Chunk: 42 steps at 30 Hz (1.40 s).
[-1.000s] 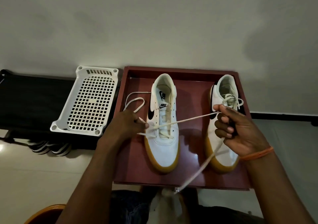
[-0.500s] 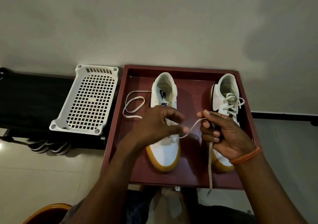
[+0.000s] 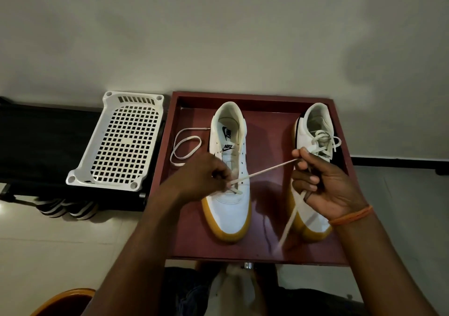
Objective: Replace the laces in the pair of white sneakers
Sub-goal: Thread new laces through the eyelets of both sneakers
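Two white sneakers with tan soles stand in a dark red tray [image 3: 267, 104]. The left sneaker [image 3: 230, 209] has only a lace at its lowest eyelets; the right sneaker [image 3: 315, 126] is laced and tied. My left hand [image 3: 204, 177] pinches the cream lace [image 3: 267, 170] at the left sneaker's lower eyelets. My right hand [image 3: 325, 182] grips the same lace, pulled taut to the right, and its loose end hangs down over the tray's front. The lace's other end lies looped [image 3: 184, 145] on the tray, left of the sneaker.
A white plastic grid basket [image 3: 121, 140] lies on a black bench [image 3: 36, 145] left of the tray. Striped sandals [image 3: 68, 209] sit under the bench on the pale tiled floor. An orange rim [image 3: 65, 301] shows at bottom left. A plain wall stands behind.
My right hand has moved right and up, drawing the lace taut from the slack of half a second ago. My left hand has dropped onto the left sneaker's eyelets.
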### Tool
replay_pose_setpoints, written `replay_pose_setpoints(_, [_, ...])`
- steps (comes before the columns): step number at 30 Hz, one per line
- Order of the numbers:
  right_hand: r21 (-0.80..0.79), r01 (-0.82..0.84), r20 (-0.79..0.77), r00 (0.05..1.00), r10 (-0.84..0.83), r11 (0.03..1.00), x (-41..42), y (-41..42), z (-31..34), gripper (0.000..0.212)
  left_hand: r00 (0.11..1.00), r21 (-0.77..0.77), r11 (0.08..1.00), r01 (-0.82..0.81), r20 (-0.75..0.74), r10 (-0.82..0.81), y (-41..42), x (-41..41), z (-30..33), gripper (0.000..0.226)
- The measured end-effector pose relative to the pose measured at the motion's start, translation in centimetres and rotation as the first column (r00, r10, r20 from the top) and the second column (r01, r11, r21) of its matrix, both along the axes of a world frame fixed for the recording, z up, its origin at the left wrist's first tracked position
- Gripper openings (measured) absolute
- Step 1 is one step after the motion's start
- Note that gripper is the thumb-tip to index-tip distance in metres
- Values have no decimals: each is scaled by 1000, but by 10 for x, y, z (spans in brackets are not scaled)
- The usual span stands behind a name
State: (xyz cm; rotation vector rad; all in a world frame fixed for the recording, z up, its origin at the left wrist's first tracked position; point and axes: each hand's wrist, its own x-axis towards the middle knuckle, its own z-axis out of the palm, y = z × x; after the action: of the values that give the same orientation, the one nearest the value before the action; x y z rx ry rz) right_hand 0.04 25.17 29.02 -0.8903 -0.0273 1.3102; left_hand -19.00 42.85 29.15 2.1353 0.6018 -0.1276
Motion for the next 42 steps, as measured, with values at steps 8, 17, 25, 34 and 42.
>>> replay_pose_setpoints(8, [-61,94,-64,993,-97,994,9,-3,-2,40,809,456,889,48,-540,233,36,-43,-35,11])
replay_pose_setpoints(17, [-185,-21,-73,997,7,983,-27,15,-6,14,937,-132,976,-176,281,207,-35,23,10,28])
replay_pose_setpoints(25, [-165,-60,-123,992,40,984,-28,15,-3,39,932,-249,956,-156,282,225,-31,22,-2,14])
replay_pose_setpoints(34, [-183,-101,-123,989,79,978,-34,16,-1,20,945,-210,969,-128,271,184,-37,26,1,5])
replay_pose_setpoints(42, [-254,-11,47,999,24,967,-18,8,-1,16,968,-140,964,-225,86,238,-12,6,6,9])
